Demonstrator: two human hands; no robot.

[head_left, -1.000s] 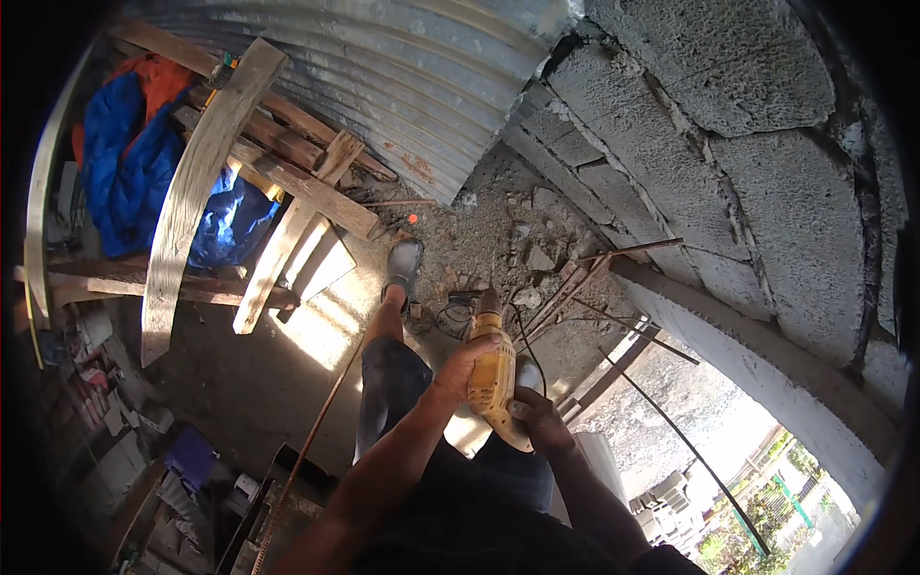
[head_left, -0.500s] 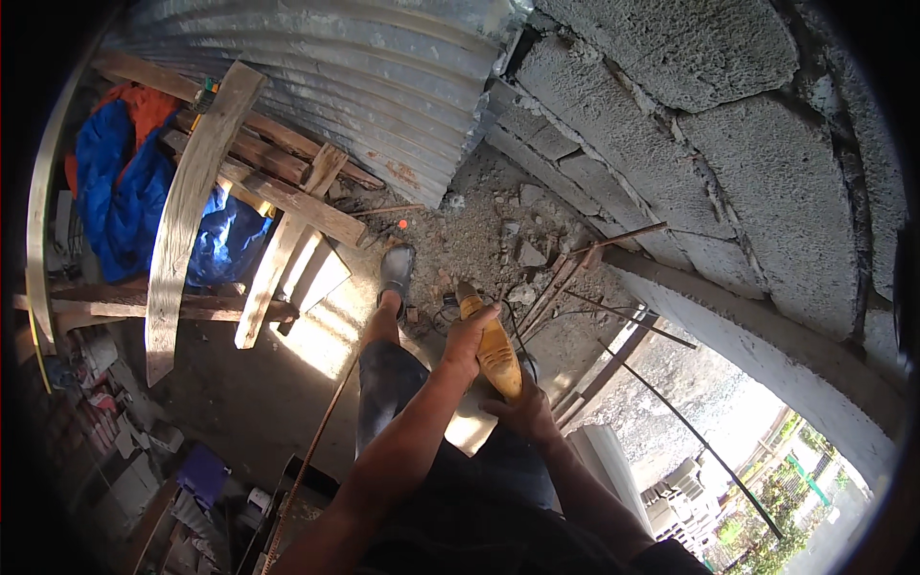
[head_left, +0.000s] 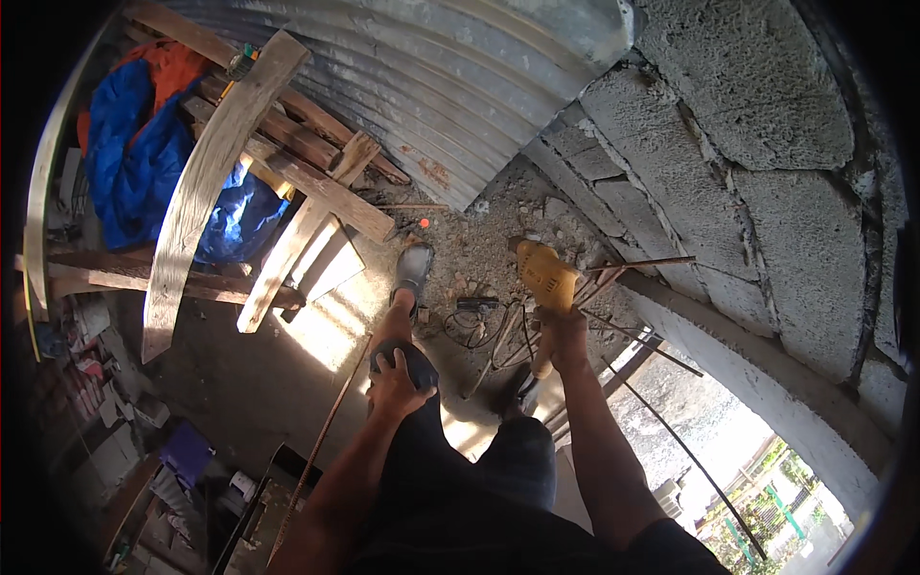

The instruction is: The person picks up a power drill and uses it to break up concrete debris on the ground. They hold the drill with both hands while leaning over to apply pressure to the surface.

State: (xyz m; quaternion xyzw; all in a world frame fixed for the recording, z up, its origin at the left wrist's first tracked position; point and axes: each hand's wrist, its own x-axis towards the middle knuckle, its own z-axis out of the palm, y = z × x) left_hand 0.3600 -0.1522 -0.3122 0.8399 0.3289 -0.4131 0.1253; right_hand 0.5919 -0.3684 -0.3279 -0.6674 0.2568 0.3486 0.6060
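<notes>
My right hand (head_left: 563, 335) is wrapped round the handle of a yellow power drill (head_left: 548, 272), with the dark front end tipped away toward the block wall. The handle's lower end shows below my fingers. My left hand (head_left: 395, 385) rests on my left knee with its fingers spread and nothing in it. Below the drill, a dark cord (head_left: 467, 337) lies looped on the ground by a small black block-shaped thing (head_left: 476, 304).
Corrugated metal sheet (head_left: 460, 105) stands ahead, and a rough block wall (head_left: 747, 125) rises at the right. Wooden planks (head_left: 216, 182) and a blue tarp (head_left: 134, 192) are at the left. Thin rods (head_left: 690, 436) jut near the bright opening. Rubble (head_left: 551, 211) covers the ground ahead.
My left hand has let go of the drill and moved down onto my left knee. My right hand has carried the drill forward and to the right, turning it.
</notes>
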